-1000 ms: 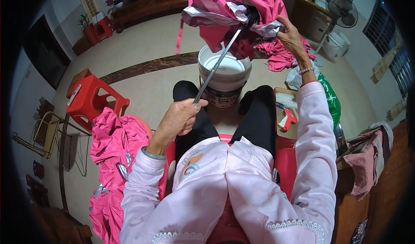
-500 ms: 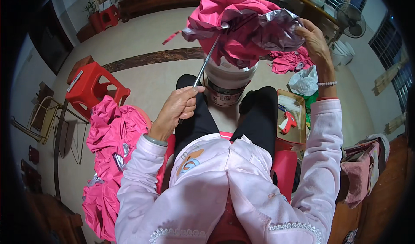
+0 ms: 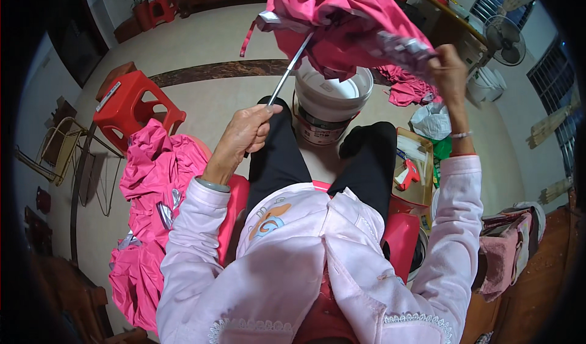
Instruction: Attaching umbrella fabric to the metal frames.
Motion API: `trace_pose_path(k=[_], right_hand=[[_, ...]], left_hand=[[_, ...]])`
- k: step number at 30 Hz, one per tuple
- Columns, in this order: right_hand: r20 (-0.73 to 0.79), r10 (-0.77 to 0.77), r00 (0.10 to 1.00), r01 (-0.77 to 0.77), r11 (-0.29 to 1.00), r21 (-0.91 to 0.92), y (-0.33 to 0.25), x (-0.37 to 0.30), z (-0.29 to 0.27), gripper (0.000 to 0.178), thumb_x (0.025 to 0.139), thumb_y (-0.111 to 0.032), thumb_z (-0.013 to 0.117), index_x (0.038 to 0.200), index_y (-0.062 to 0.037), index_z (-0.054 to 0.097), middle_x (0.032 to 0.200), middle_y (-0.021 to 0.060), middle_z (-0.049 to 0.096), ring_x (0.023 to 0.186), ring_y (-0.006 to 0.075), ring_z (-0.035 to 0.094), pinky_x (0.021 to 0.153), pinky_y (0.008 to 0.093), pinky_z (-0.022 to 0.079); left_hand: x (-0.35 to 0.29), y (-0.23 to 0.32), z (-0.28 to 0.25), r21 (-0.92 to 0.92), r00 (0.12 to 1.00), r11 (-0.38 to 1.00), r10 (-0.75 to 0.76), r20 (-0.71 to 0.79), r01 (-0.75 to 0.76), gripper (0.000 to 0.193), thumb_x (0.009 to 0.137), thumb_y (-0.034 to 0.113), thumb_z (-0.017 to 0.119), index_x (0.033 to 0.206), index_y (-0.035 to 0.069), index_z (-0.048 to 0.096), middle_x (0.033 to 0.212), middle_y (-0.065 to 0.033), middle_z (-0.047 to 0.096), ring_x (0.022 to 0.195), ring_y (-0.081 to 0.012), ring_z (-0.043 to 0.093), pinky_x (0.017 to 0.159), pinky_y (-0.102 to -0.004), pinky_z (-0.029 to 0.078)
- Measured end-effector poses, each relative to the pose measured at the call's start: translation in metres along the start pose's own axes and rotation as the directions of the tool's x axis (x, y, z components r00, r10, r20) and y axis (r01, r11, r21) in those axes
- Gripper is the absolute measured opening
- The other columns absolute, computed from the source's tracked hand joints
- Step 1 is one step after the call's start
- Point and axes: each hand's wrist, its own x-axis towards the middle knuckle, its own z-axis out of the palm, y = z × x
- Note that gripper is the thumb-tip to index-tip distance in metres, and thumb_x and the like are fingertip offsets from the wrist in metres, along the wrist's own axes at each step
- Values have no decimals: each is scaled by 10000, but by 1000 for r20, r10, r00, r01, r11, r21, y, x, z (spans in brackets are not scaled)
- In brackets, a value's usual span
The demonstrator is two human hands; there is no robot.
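My left hand [image 3: 240,133] is closed around the lower end of a thin metal rod [image 3: 289,72], which slants up and away. The rod's far end disappears into a bunched pink cloth with silver lining [image 3: 366,27]. My right hand [image 3: 447,69], smeared by motion, grips the cloth's silver edge at its right end. Held up in the air, the cloth sags between the rod and that hand. Below it a white bucket [image 3: 325,106] with a dark label stands on the floor beyond my knees.
More pink cloth [image 3: 146,204] is heaped at my left, by a red plastic stool [image 3: 135,109]. At the right are a box [image 3: 431,185] with white sticks and a red glue gun [image 3: 408,174], a white bag [image 3: 430,121], another pink pile [image 3: 409,88] and a fan [image 3: 505,39].
The pink cloth has risen and stretched out to the right, uncovering the bucket's rim. My right hand has moved slightly down and right; my left keeps its hold on the rod.
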Motion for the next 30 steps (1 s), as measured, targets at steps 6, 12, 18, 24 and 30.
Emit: trace_pose_path(k=[6,12,18,24,30], right_hand=[[-559,481,675,-312,873,374,37,37,-50,212,764,-151,584,910,2,575,756,96,616,595,150,603,460,274,526],[-562,-184,807,368,900,233,-62,-4,-18,123,811,-106,553,891,-16,579,783,51,629,609,119,598,528,238,491],[318,-90,944,-57,903,426,-122,-52,60,237,871,-246,508,996,-46,530,774,53,612,629,155,601,540,270,480],[652,145,744,-634,-154,758,-130,-14,88,365,912,-320,414,1072,2,482,776,78,599,632,163,589,548,284,486],[583,279,763,-644,251,723,-128,-17,115,342,891,-334,423,958,-8,502,597,59,546,444,160,516,439,287,435]], left_hand=[[-2,-3,-2,71,999,997,20,-26,-18,266,904,219,451,1070,22,520,515,80,292,371,-1,213,317,-162,152],[-4,-3,27,-317,960,938,-49,274,139,286,918,207,424,1138,31,473,511,72,249,365,-13,215,284,-162,181],[-9,-12,40,-657,806,582,4,592,480,328,956,213,331,1215,27,409,522,35,283,366,-32,235,266,-178,230],[-6,-28,50,-634,641,432,152,753,642,352,961,253,307,1234,48,395,523,33,273,375,-38,227,282,-175,238],[-7,-51,73,-396,846,861,-69,529,318,343,948,307,350,1120,35,470,554,34,313,399,-43,247,337,-195,257]])
